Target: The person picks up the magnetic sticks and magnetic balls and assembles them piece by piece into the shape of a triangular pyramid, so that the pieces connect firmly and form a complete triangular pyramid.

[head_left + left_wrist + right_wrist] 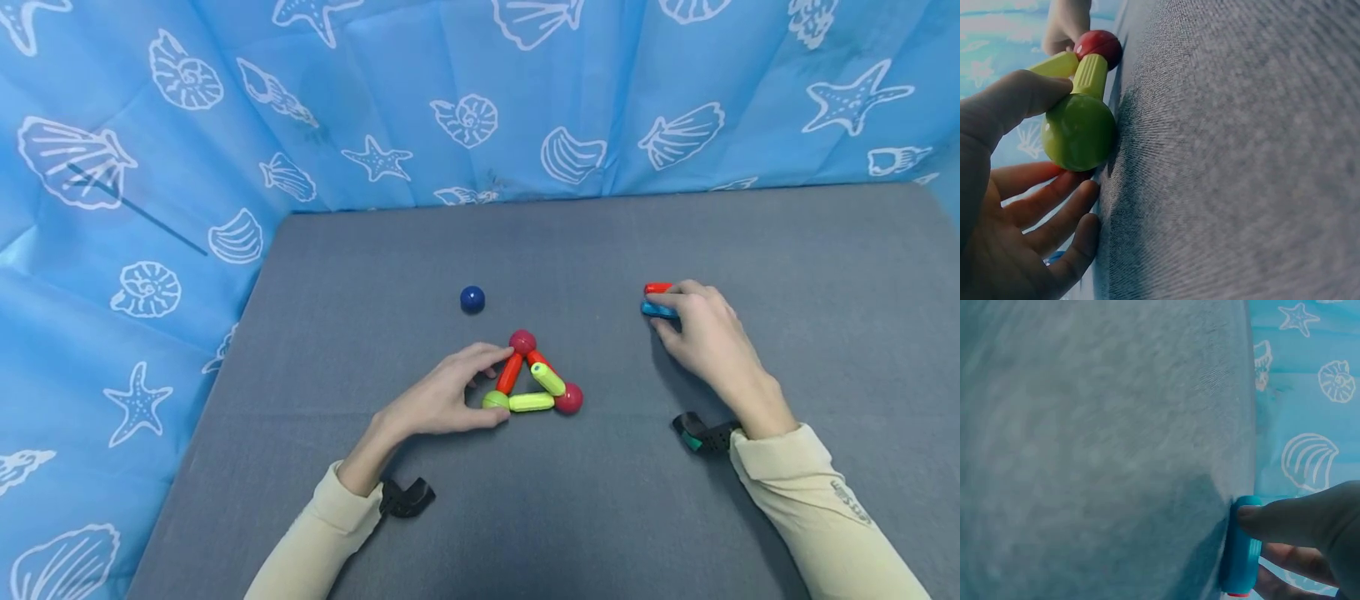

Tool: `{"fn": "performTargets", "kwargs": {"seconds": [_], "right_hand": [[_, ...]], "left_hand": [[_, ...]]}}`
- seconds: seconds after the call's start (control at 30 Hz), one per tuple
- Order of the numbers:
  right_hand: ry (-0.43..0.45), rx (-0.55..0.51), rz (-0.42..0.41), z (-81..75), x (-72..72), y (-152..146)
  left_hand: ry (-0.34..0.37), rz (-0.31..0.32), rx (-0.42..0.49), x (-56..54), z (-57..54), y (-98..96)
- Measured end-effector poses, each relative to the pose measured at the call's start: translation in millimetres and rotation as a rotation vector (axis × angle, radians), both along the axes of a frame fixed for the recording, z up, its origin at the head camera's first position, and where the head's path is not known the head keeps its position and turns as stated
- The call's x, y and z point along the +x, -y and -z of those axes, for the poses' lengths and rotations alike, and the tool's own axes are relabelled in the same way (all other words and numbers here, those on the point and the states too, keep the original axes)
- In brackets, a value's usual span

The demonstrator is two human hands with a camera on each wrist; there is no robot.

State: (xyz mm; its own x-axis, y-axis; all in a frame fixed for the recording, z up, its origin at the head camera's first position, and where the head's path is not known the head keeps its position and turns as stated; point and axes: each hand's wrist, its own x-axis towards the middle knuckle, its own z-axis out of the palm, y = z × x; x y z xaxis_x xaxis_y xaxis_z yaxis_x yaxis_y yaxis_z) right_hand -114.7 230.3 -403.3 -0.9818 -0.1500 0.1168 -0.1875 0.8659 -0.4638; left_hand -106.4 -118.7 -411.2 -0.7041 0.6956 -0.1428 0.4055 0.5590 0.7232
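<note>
A triangle of magnetic building sticks and balls lies on the cloth: red ball (522, 342) at the far corner, green ball (496, 401) at the near left, another red ball (570, 398) at the right. Red sticks (509, 374) and a yellow-green stick (531, 402) join them. Another yellow-green stick (548, 379) slants up from the right ball. My left hand (448, 392) holds the triangle, index finger at the far ball, thumb at the green ball (1079, 132). Farther right, my right hand (708, 337) pinches a blue magnetic stick (1241, 550); a red stick (657, 287) lies just beyond it, partly hidden by fingers.
A dark blue ball (472, 299) sits behind the triangle. Grey cloth (585, 517) covers the table. A blue curtain (420, 75) with white shells and starfish hangs along the back and left edges. Black straps (408, 498) show under both wrists.
</note>
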Motion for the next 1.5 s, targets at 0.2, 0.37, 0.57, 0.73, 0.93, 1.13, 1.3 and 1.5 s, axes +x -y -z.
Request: {"fn": "performTargets", "kwargs": {"seconds": [0.2,0.37,0.57,0.73,0.93,1.13,1.3,1.5], "right_hand": [[0.116,-0.029,-0.06,-8.1,-0.2,4.3],[0.156,-0.038,-0.088,-10.6,-0.5,8.9],[0.184,-0.044,-0.035,-11.1,-0.5,12.0],[0.17,-0.014,-0.013,-11.1,0.9,13.3],[0.079,-0.07,-0.056,-11.6,2.6,20.1],[0.031,-0.271,-0.146,-17.7,6.2,39.3],[0.054,-0.363,-0.264,-21.8,10.0,55.7],[0.103,-0.397,-0.355,-24.8,14.8,65.7]], "left_hand": [[-0.003,0.026,0.012,-1.1,0.5,0.4],[0.01,0.047,0.049,-0.9,-0.7,1.5],[-0.068,-0.01,0.066,-1.6,0.3,0.5],[-0.189,-0.208,0.045,-1.2,0.9,0.6],[0.046,-0.177,-0.1,6.7,-7.7,1.6],[0.086,-0.239,-0.194,19.7,-6.2,-20.8],[0.014,-0.283,-0.229,24.6,-3.0,-32.7],[-0.023,-0.179,-0.21,20.7,-6.0,-23.1]]}}
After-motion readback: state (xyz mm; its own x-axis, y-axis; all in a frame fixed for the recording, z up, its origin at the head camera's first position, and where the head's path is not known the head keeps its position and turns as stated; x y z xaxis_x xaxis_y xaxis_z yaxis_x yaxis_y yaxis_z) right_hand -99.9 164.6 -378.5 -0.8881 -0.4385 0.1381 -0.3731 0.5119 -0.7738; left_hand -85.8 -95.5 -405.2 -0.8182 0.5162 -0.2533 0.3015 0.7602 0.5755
